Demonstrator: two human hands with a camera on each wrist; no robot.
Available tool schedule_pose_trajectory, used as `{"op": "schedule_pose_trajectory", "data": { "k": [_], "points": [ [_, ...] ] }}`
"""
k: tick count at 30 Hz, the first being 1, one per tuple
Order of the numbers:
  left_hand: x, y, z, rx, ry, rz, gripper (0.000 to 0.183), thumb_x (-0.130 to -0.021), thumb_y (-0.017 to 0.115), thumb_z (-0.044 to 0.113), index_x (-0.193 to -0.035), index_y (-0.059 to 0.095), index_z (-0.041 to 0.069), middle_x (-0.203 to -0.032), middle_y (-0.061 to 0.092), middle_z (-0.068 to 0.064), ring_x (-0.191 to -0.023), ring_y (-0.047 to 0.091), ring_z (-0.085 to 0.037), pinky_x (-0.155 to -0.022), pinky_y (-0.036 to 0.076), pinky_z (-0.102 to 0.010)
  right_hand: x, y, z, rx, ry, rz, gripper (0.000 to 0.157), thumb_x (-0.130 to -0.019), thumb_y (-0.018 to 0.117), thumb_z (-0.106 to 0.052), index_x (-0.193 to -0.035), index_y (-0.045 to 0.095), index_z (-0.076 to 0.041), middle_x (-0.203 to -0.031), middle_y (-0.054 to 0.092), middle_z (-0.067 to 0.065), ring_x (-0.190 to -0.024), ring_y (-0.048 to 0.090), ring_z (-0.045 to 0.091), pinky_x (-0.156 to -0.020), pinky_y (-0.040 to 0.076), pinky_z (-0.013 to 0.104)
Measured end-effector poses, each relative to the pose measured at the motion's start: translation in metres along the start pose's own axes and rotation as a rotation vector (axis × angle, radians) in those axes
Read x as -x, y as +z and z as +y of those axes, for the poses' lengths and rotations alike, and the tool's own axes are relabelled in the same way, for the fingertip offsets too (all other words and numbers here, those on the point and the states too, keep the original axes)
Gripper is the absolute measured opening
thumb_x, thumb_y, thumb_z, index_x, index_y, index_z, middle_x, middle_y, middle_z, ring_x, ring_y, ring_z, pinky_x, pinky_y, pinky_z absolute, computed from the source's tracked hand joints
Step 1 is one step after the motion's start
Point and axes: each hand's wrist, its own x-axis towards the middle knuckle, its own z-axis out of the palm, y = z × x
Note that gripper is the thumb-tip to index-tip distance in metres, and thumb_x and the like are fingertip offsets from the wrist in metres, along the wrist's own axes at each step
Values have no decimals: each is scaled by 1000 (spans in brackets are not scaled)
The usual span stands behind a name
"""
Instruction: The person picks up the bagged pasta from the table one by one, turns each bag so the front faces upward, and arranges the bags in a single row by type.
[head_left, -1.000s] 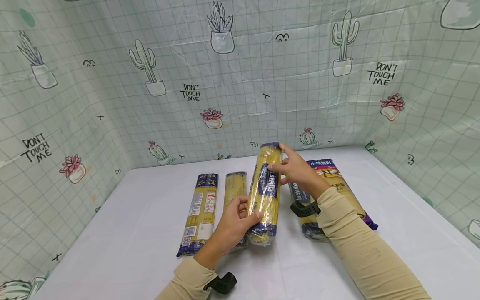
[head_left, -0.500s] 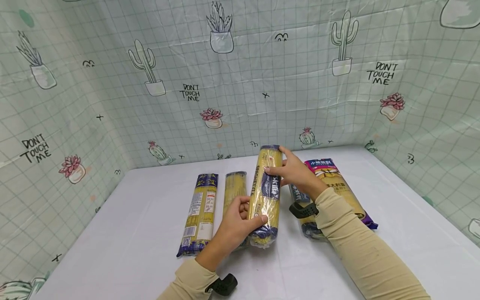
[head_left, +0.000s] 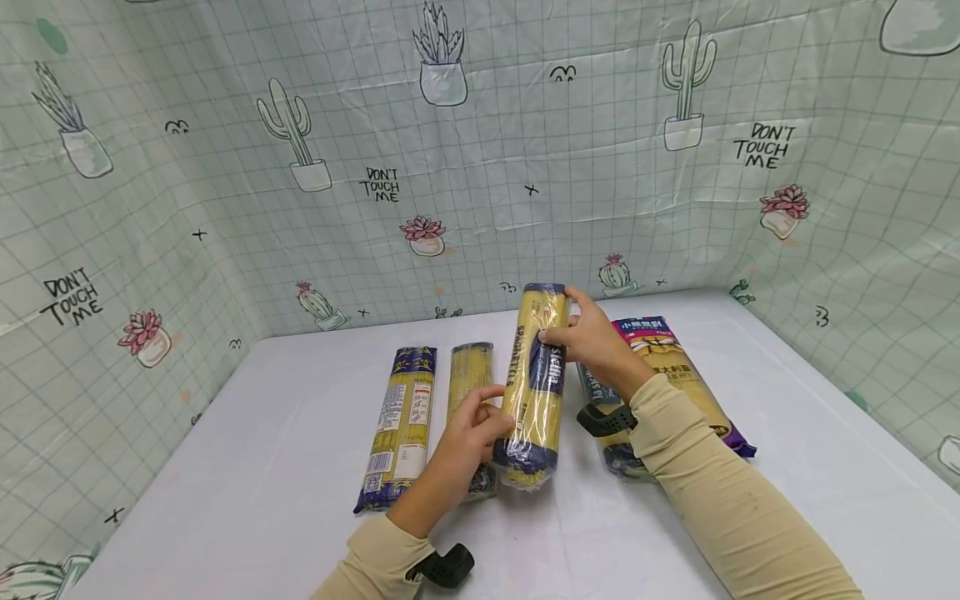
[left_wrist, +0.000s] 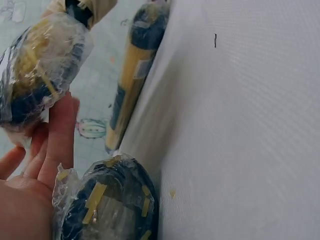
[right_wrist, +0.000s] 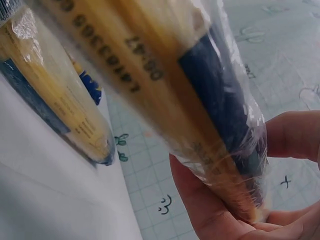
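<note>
In the head view, a clear-wrapped spaghetti pack (head_left: 534, 392) with dark blue ends stands tilted above the table. My right hand (head_left: 596, 337) grips its upper part, thumb across the front label; in the right wrist view, fingers (right_wrist: 200, 200) wrap its far end. My left hand (head_left: 471, 429) touches the lower left side with its fingertips. In the left wrist view, its fingers (left_wrist: 61, 140) are fairly straight beneath the pack's end, the palm uncurled. Just behind the left hand lies another spaghetti pack (head_left: 471, 367), partly hidden.
On the white table (head_left: 285, 467), a flat blue-and-yellow spaghetti pack (head_left: 401, 417) lies at the left. Right of centre, another spaghetti pack (head_left: 621, 442) lies partly under my right wrist, beside a purple-edged pasta bag (head_left: 678, 371). A patterned cloth (head_left: 480, 208) hangs behind.
The held spaghetti pack has turned about its length, its label shifting right and the printed word showing more. My left thumb has slid off its front to the left edge.
</note>
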Motion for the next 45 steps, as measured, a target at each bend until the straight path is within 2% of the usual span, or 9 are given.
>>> {"op": "schedule_pose_trajectory", "data": {
  "k": [3, 8, 14, 24, 29, 33, 38, 42, 45],
  "points": [
    [-1, -2, 0, 67, -30, -17, 53, -93, 58, 10, -144, 43, 7, -103, 53, -8, -86, 55, -16, -70, 47, -28, 1, -1, 0, -16, 0, 4, 97, -92, 65, 1, -162, 0, -16, -132, 49, 32, -105, 62, 37, -83, 57, 44],
    [-1, -5, 2, 128, -57, -55, 58, -91, 62, 9, -146, 41, 5, -120, 58, -16, -98, 63, -21, -78, 54, -31, 2, -1, -2, -35, 20, 8, 96, -92, 63, 2, -162, 0, -16, -134, 48, 31, -109, 60, 38, -84, 57, 42],
    [-1, -5, 1, 161, -79, -101, 64, -87, 63, 5, -144, 36, 1, -127, 61, -23, -97, 68, -24, -76, 57, -32, 2, 0, -1, -36, 36, -6, 95, -92, 61, 2, -162, 0, -16, -134, 49, 31, -108, 61, 37, -84, 57, 40],
    [-4, -2, 1, 87, -89, -153, 81, -87, 66, 4, -156, 25, 5, -124, 63, -19, -102, 66, -25, -81, 56, -37, 4, -1, 1, -42, 40, -75, 95, -93, 61, 3, -162, 0, -18, -135, 47, 32, -106, 62, 38, -84, 57, 45],
    [-9, -6, 3, 48, -120, -181, 85, -85, 65, 2, -158, 20, 2, -130, 59, -20, -105, 64, -25, -87, 55, -40, 2, 1, 1, -34, 61, -93, 95, -94, 64, -1, -163, 1, -21, -140, 45, 29, -111, 60, 39, -85, 56, 45],
    [-19, -10, 9, -17, -121, -197, 86, -83, 64, 2, -158, 21, 2, -136, 54, -19, -107, 63, -25, -91, 53, -42, 0, -1, -1, -36, 30, -54, 93, -95, 65, -4, -163, 3, -20, -137, 45, 29, -112, 59, 39, -87, 56, 45],
    [-38, -5, 15, -44, -110, -199, 79, -82, 63, -4, -154, 30, 1, -129, 59, -19, -101, 65, -24, -86, 55, -41, -2, -6, -1, -55, 0, 25, 89, -95, 65, -5, -162, 9, -17, -135, 43, 25, -112, 56, 37, -91, 53, 46],
    [-45, 3, 16, -39, -133, -164, 76, -81, 64, -6, -150, 34, -2, -124, 61, -18, -99, 66, -26, -81, 58, -39, -4, -10, 3, -104, 13, 34, 83, -97, 62, -4, -162, 13, -16, -141, 40, 24, -115, 55, 36, -92, 53, 43],
    [-46, 8, 15, -31, -136, -146, 73, -81, 63, -7, -148, 35, -5, -122, 61, -20, -99, 66, -27, -79, 58, -39, -6, -13, 7, -125, 28, 9, 78, -98, 58, -4, -162, 14, -14, -147, 37, 24, -120, 54, 36, -91, 54, 39]
  ]
}}
